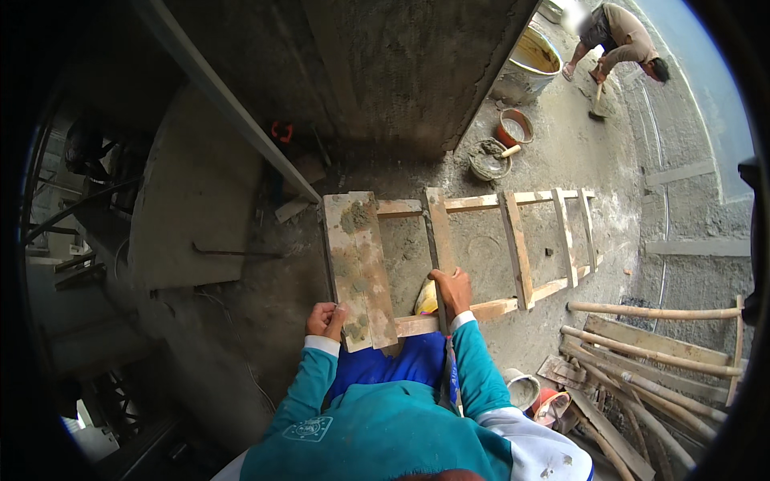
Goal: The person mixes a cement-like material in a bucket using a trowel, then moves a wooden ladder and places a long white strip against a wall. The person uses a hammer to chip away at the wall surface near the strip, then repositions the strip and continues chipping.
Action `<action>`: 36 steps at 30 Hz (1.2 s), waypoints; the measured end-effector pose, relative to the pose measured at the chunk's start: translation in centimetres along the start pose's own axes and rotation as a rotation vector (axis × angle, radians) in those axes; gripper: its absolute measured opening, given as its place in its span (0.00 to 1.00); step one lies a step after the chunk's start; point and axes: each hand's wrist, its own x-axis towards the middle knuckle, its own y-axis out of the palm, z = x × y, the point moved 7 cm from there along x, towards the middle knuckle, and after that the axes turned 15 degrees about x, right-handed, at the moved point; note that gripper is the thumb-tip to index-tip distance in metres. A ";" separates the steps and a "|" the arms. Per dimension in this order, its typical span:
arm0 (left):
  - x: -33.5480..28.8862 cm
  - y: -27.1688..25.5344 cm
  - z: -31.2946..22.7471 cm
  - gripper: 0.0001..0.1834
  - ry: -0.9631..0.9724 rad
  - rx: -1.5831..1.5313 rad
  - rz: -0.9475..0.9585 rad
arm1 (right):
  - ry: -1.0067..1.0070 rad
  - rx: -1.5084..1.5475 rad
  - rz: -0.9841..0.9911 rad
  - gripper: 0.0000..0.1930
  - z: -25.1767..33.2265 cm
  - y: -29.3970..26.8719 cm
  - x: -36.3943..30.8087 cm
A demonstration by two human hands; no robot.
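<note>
A wooden ladder-like stand stretches away to the right in front of me, with several rungs between two rails. Its left end carries a board platform smeared with grey mortar. My left hand is closed round the near left edge of that platform. With my right hand I grip the first rung close to the near rail, fingers wrapped over it. Below, between platform and rung, a yellow and white object shows in part; its kind I cannot make out.
Beyond the stand are a mortar bucket with a tool handle, an orange bucket and a large drum. A person bends over a hoe at the far right. Bamboo poles and planks lie at the near right. A concrete wall rises ahead.
</note>
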 end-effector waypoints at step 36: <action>-5.8 -1.5 -16.0 0.40 0.398 0.032 0.418 | -1.460 -0.264 -0.701 0.35 -6.3 -2.6 -25.3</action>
